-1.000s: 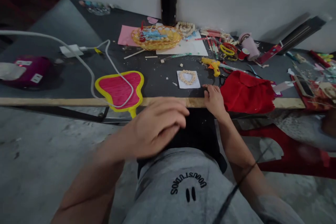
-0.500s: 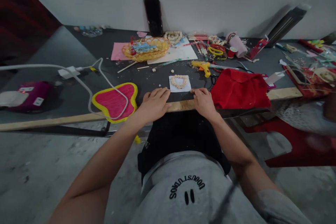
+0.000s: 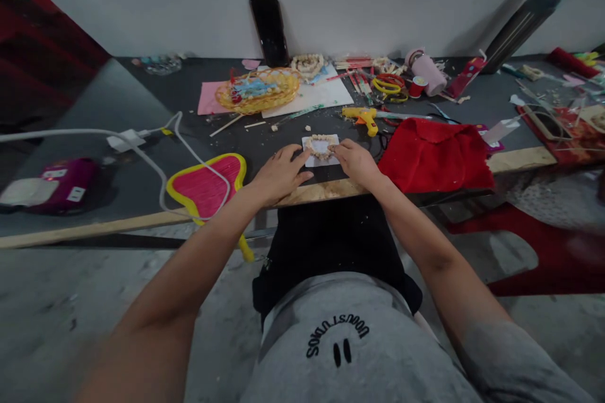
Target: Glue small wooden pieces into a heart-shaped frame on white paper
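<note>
A small heart-like ring of beige pieces (image 3: 322, 138) lies on a square of white paper (image 3: 326, 161) near the table's front edge. From its left side my left hand (image 3: 282, 173) reaches in, its fingertips at the ring's edge and the thumb spread apart below. On the opposite side my right hand (image 3: 355, 162) has its fingers closed together at the ring's right edge, over the paper. What lies under the fingertips is partly hidden.
Left of my hands lies a pink, yellow-edged paddle (image 3: 208, 186) under a white cable (image 3: 142, 154). To the right are a red cloth (image 3: 435, 157) and a yellow glue gun (image 3: 363, 118). Behind stand a yellow woven basket (image 3: 258, 89), a phone (image 3: 269, 28) and a pink bottle (image 3: 426, 70).
Both hands have moved from the table edge beside the paper up to the ring, one at each side. The fingers of my right hand have closed at its edge.
</note>
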Demonstrator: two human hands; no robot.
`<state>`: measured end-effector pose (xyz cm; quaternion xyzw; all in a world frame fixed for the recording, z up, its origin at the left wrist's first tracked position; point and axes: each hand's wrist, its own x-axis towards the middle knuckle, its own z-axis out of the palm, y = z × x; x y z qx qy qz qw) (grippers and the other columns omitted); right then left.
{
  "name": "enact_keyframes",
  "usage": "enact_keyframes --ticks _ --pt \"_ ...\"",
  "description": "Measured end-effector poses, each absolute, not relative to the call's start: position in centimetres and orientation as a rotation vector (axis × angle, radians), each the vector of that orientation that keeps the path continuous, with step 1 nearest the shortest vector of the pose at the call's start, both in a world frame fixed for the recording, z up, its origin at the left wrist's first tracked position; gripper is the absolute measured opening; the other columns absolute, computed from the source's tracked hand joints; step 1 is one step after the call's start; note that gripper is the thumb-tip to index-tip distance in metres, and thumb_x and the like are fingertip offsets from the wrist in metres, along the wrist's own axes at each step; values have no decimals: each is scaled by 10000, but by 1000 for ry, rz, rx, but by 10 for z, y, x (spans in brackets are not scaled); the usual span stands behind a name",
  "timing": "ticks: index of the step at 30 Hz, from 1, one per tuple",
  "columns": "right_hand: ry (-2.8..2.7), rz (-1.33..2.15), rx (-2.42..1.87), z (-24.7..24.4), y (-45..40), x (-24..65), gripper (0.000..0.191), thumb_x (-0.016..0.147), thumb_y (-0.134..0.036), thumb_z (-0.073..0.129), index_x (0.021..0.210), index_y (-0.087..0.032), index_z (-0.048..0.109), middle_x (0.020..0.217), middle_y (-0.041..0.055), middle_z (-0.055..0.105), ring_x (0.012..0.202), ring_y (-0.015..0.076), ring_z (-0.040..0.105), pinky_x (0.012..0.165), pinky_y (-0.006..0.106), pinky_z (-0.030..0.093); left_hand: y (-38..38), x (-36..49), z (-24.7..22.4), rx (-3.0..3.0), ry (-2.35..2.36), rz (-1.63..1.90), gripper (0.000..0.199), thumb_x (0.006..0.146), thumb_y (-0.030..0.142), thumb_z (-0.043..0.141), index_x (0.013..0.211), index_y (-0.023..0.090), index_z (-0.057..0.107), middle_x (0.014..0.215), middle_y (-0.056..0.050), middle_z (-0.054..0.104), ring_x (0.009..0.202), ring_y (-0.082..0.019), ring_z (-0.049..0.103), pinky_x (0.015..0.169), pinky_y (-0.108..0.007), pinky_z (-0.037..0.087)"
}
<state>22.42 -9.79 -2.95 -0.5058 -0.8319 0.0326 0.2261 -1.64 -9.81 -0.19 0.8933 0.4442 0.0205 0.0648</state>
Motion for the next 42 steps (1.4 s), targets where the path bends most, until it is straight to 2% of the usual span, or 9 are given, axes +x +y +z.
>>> enact_keyframes --ticks 4,12,20,25,29,33,42 --pt "-2324 85 -1396 -30 -97 225 337 992 -159 393 1158 -194 684 1053 90 655 913 187 589 853 292 485 -99 -17 -2 2699 1326 23 589 991 439 400 1529 205 338 1487 -186 362 1347 -344 406 1102 -497 362" --pt "-2411 103 -1367 -30 -94 226 381 916 -51 422 1126 -189 708 1048 106 664 971 216 593 937 340 464 -100 -14 2 2685 1311 -28 582 996 434 406 1530 210 357 1495 -198 349 1368 -370 377 1107 -518 338" --pt "-2410 78 -1366 -34 -92 226 371 918 -60 412 1092 -182 717 1054 104 678 993 219 598 967 352 453 -98 -14 1 2672 1304 42 539 991 415 416 1491 213 404 1461 -161 392 1338 -327 392 1103 -487 349" --pt "-2392 70 -1361 -34 -92 225 341 934 -87 409 1052 -159 721 1034 120 673 948 224 590 921 348 460 -89 -7 -1 2645 1363 265 451 955 377 481 1368 212 553 1328 -136 504 1219 -331 460 1036 -493 405" --pt "-2358 71 -1341 -35 -92 226 330 923 -85 415 1027 -165 717 1019 114 668 914 217 575 885 337 461 -73 2 -5 2608 1352 473 370 887 358 589 1215 207 668 1247 -112 545 1198 -317 463 1033 -474 406" --pt "-2332 93 -1292 -35 -92 227 312 908 -77 421 976 -161 713 981 109 666 898 209 572 852 318 464 -62 15 -8 2561 1310 459 344 823 354 664 1143 236 703 1240 -90 555 1208 -310 458 1035 -482 400" --pt "-2320 113 -1214 -34 -90 227 311 909 -78 417 956 -157 714 899 94 643 841 196 577 795 302 471 -61 30 -7 2489 1388 408 230 775 312 658 975 220 724 1273 -86 562 1235 -326 441 1020 -504 410"
